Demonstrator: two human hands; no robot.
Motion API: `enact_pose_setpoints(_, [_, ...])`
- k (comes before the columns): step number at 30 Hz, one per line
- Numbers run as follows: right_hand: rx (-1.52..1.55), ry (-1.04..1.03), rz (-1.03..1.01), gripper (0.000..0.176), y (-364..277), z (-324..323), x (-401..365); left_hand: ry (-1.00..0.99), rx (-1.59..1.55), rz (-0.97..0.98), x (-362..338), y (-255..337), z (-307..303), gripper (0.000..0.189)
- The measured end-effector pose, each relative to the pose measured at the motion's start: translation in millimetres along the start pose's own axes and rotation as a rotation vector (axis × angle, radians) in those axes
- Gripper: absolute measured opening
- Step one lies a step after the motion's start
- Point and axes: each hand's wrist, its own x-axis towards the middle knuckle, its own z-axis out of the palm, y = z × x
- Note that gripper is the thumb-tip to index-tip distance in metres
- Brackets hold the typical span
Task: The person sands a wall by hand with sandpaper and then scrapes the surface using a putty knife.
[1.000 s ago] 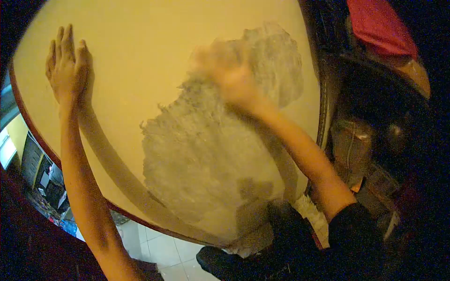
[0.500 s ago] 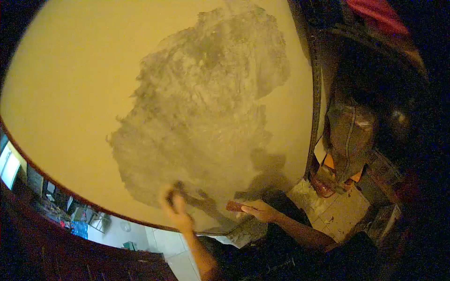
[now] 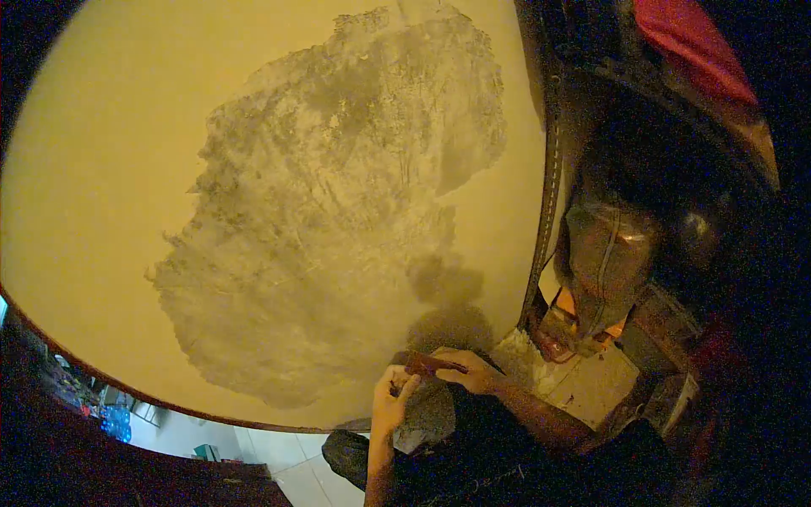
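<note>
Dim, yellowish light fills the room, and most of what I see from here is one broad yellow panel (image 3: pixel 93 169) with a curved dark rim and a ragged grey-brown patch (image 3: pixel 312 220) spread over its middle. In the head view, both of the person's hands are together near the panel's lower right edge, with a shadow (image 3: pixel 448 325) falling on the panel just above them.

Between those hands is a small reddish-brown block (image 3: pixel 422 364). Its long axis runs mostly crosswise, dipping slightly towards the right, so one end points at each hand. The right hand (image 3: pixel 475 372) has its fingers laid along the right-hand end and grips it. The left hand (image 3: pixel 390 404) comes up from below to the other end, fingers curled and thumb raised close beside it; whether it clasps the block or merely touches it, I can't tell. Of the two, the right hand has the plainer hold, while the patch lies up and to the left of both.

Right of the panel hangs a dark zippered bag (image 3: pixel 604 266), with a red cloth (image 3: pixel 697 46) higher up on that side. Below the panel's rim, pale floor tiles (image 3: pixel 274 448) show, and a blue object (image 3: pixel 116 424) sits farther left, too small to name.
</note>
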Motion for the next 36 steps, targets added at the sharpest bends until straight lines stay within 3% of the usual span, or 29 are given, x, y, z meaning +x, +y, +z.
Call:
enact_pose_setpoints(2, [0.003,-0.022,-0.04,0.037,-18.7,1.1,-5.0,-0.051,-0.098,-0.066,1.9,-6.0,-0.8,0.016])
enact_pose_setpoints(4, [0.304,-0.081,-0.118,0.041,-34.2,5.8,-10.7,-0.101,-0.2,-0.14,-1.0,-6.9,3.4,0.015])
enact_pose_setpoints(8, [0.36,-0.034,-0.163,0.043,-36.6,28.7,-13.6,-0.115,-0.356,-0.199,-13.0,1.8,1.9,0.017])
enact_pose_setpoints(10, [0.145,-0.001,0.083,0.04,-30.6,34.8,-13.6,-0.145,-0.362,-0.228,-19.5,-7.3,-4.4,0.018])
enact_pose_setpoints(11, [0.166,0.05,0.191,0.038,15.1,51.3,-15.6,-0.118,-0.311,-0.141,-20.7,-24.1,-9.2,0.018])
enact_pose_setpoints(13, [0.192,0.1,0.105,0.038,-4.6,46.8,-13.3,-0.096,-0.258,-0.056,-28.2,-30.7,-16.1,0.019])
enact_pose_setpoints(16, [0.178,0.304,-0.123,0.039,-69.4,21.9,6.9,0.325,-0.146,0.147,-38.5,-17.7,-40.9,0.024])
enact_pose_setpoints(18, [-0.027,0.539,-0.069,0.039,-113.7,4.3,20.2,0.598,0.093,0.33,-42.7,-14.3,-64.3,0.035])
enact_pose_setpoints(20, [-0.089,0.717,-0.43,0.04,-107.4,-13.4,48.2,0.805,0.421,0.428,-47.3,-2.3,-86.6,0.054])
enact_pose_setpoints(21, [-0.295,0.775,-0.43,0.042,-113.3,-24.6,55.9,0.869,0.633,0.438,-48.4,6.4,-97.0,0.065])
enact_pose_setpoints(22, [-0.502,0.828,-0.428,0.045,-123.2,-33.8,63.3,0.868,0.631,0.434,-46.9,2.2,-108.0,0.065])
enact_pose_setpoints(24, [-0.519,0.891,-0.517,0.047,-148.9,-38.3,84.4,1.0,0.884,0.312,-37.2,-13.9,-128.3,0.077])
enact_pose_setpoints(27, [-0.621,0.997,-0.643,0.05,-162.6,-42.7,112.9,1.008,1.021,0.187,-26.7,-44.8,-154.1,0.082])
enact_pose_setpoints(34, [-0.748,1.201,-0.719,0.055,-178.5,-51.2,178.6,1.033,1.025,0.148,-14.3,-63.0,-171.3,0.083])
enact_pose_setpoints(35, [-0.744,1.204,-0.718,0.055,-169.7,-40.2,192.0,1.024,1.024,0.145,-14.4,-64.6,-172.1,0.084])
enact_pose_setpoints(36, [-0.952,1.012,-0.727,0.055,-157.1,-25.7,206.9,1.017,1.019,0.144,-13.4,-66.4,-171.8,0.084])
